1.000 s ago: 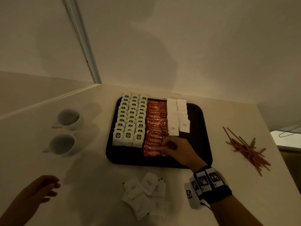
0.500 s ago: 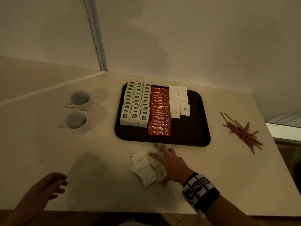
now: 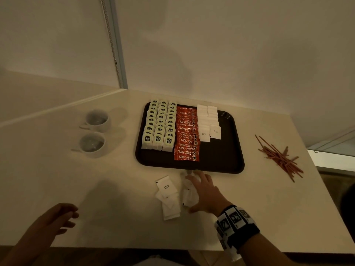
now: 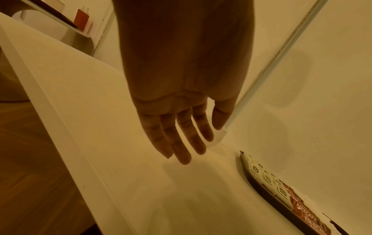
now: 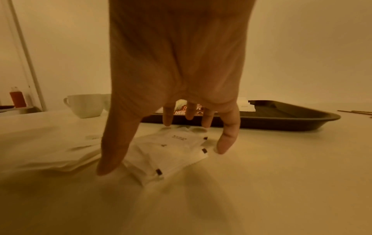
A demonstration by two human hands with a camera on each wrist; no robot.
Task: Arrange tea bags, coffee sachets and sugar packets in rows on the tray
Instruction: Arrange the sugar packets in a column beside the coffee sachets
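A dark tray [image 3: 226, 158] holds three rows of tea bags [image 3: 159, 127], a row of red coffee sachets [image 3: 187, 139] and two short rows of white sugar packets [image 3: 208, 121]. Loose sugar packets [image 3: 169, 196] lie in a heap on the table just in front of the tray. My right hand [image 3: 201, 191] is spread over the right part of that heap [image 5: 173, 152]; the thumb and little finger touch down on either side of it. Nothing is lifted. My left hand [image 3: 63, 217] hovers over the table's near left edge, fingers relaxed [image 4: 181, 143] and empty.
Two white cups [image 3: 96, 120] [image 3: 92, 144] stand left of the tray. A scatter of brown stirrers [image 3: 278, 156] lies at the right. The wall runs right behind the tray, and the table's front edge is close to my wrists.
My right hand left the coffee sachets on the tray and came back toward me onto the loose sugar packets. The left hand has barely moved.
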